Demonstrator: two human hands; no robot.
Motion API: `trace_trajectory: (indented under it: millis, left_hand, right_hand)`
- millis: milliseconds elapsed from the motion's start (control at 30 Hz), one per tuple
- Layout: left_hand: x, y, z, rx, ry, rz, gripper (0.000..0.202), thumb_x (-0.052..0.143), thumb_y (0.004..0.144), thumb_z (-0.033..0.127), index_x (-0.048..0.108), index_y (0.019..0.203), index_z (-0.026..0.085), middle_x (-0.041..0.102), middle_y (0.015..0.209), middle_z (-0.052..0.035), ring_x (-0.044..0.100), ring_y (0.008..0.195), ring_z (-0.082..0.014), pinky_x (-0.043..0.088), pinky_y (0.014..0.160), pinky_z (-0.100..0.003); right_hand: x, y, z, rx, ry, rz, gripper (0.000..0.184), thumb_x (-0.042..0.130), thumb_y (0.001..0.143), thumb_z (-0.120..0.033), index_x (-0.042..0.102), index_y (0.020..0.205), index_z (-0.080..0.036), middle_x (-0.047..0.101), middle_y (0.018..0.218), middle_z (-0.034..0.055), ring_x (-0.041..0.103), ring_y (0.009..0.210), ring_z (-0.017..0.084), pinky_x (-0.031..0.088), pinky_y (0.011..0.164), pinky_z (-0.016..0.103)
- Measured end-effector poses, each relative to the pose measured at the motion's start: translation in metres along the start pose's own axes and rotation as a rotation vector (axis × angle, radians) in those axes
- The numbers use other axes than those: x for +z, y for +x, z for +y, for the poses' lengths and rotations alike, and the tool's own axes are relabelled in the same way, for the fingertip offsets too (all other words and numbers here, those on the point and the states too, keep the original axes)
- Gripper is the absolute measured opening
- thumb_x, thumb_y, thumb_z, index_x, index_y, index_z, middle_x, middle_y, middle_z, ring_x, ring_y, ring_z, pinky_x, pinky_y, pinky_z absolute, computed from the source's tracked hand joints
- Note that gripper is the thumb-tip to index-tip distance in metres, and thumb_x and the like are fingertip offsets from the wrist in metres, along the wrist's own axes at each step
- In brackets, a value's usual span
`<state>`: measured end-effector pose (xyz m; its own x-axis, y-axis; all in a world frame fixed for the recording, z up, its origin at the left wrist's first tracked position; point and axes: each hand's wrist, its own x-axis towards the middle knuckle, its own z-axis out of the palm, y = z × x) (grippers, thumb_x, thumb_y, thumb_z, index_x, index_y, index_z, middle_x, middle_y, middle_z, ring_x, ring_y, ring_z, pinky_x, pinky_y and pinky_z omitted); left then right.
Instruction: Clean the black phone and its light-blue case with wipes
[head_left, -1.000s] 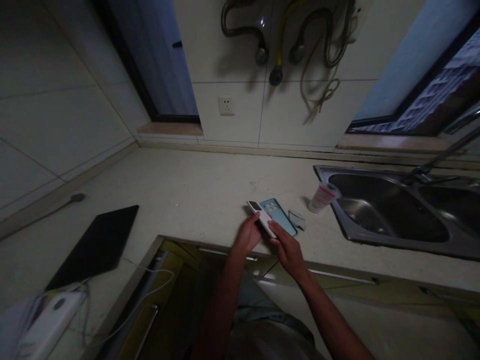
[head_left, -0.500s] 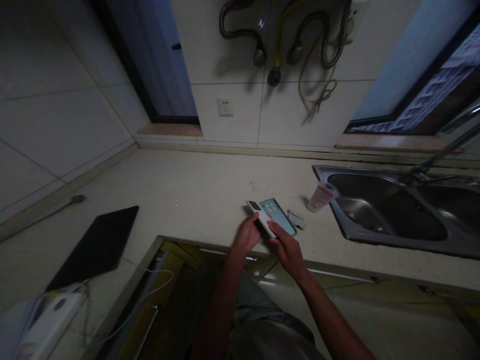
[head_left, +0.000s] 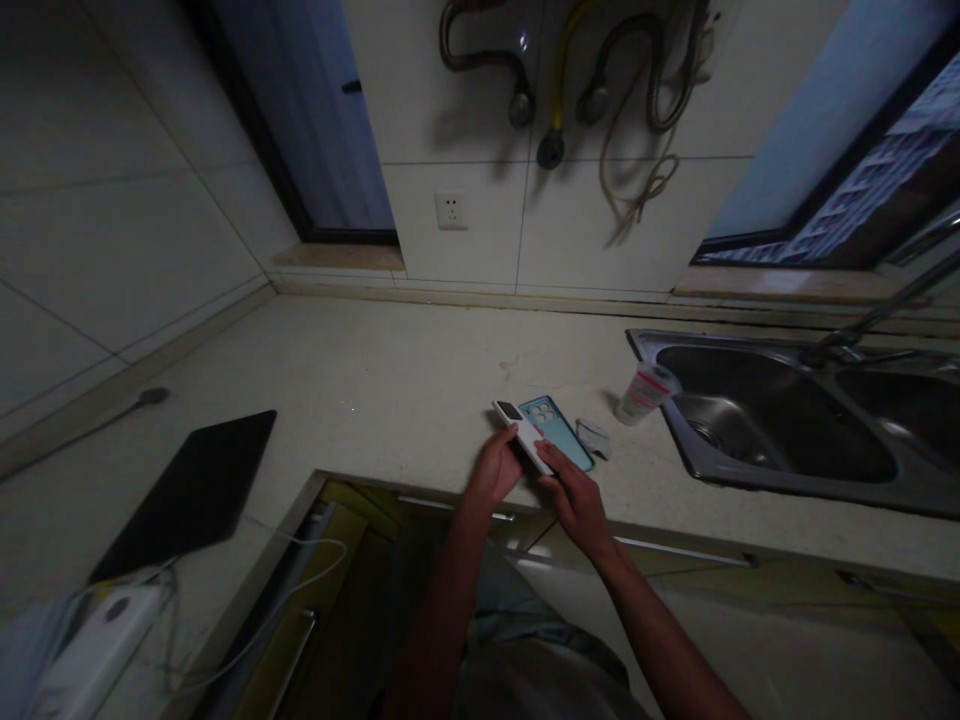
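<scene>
A white smartphone [head_left: 528,436] with a dark camera block at its upper end is held tilted over the counter's front edge. My left hand [head_left: 498,466] is closed around its left side. On the lower right side, my right hand [head_left: 574,492] grips the same phone, fingers bent over it. Just behind and to the right, a light blue phone case [head_left: 562,436] with round camera holes lies flat on the counter, partly covered by the phone and my right hand. Touching or very near its right edge is a small crumpled grey-white piece [head_left: 594,437], its kind unclear.
A clear plastic cup [head_left: 645,392] with red print leans near the double sink [head_left: 780,412] on the right. To the left lie a flat black panel [head_left: 191,490] and a white device [head_left: 105,645] with a cable. Pipes [head_left: 551,90] hang on the wall.
</scene>
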<state>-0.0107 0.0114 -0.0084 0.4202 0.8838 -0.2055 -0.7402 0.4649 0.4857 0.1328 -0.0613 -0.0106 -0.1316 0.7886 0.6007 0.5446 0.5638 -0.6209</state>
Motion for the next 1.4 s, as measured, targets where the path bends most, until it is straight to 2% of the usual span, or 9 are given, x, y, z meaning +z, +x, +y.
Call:
trace_trajectory:
  millis: [367, 633, 833, 1400]
  left_hand:
    - [-0.0003, 0.0, 0.0, -0.003, -0.004, -0.007, 0.029, 0.068, 0.079, 0.034, 0.067, 0.098, 0.012, 0.072, 0.094, -0.013, 0.063, 0.107, -0.0279, 0.043, 0.103, -0.041]
    - [0.0007, -0.0017, 0.0015, -0.005, -0.002, 0.015, 0.029, 0.069, 0.079, 0.031, 0.067, 0.099, 0.011, 0.072, 0.095, -0.0123, 0.064, 0.102, -0.0253, 0.044, 0.101, -0.037]
    - [0.0015, -0.0012, 0.0009, 0.004, 0.0, 0.018, 0.026, 0.067, 0.079, 0.03, 0.067, 0.098, 0.012, 0.072, 0.092, -0.0113, 0.065, 0.1, -0.0255, 0.043, 0.102, -0.039]
    - [0.0, -0.0001, 0.0008, -0.01, 0.014, 0.021, 0.032, 0.069, 0.077, 0.033, 0.067, 0.1, 0.011, 0.072, 0.093, -0.0134, 0.063, 0.106, -0.0276, 0.043, 0.102, -0.039]
  right_hand:
    - [0.0025, 0.0001, 0.0041, -0.013, 0.003, -0.007, 0.04, 0.05, 0.099, -0.03, 0.056, 0.138, -0.027, 0.061, 0.139, 0.0072, 0.056, 0.13, 0.025, 0.049, 0.108, 0.046]
    - [0.0035, -0.0004, 0.0065, -0.016, 0.023, 0.014, 0.039, 0.051, 0.098, -0.031, 0.057, 0.137, -0.027, 0.062, 0.137, 0.0077, 0.057, 0.129, 0.026, 0.05, 0.108, 0.047]
    - [0.0024, -0.0007, 0.006, -0.024, 0.036, 0.007, 0.04, 0.053, 0.097, -0.03, 0.057, 0.138, -0.028, 0.062, 0.138, 0.0072, 0.057, 0.129, 0.026, 0.049, 0.108, 0.047]
    - [0.001, 0.0009, 0.005, -0.041, 0.041, -0.006, 0.039, 0.056, 0.096, -0.03, 0.059, 0.136, -0.028, 0.063, 0.136, 0.0081, 0.057, 0.129, 0.026, 0.049, 0.108, 0.049]
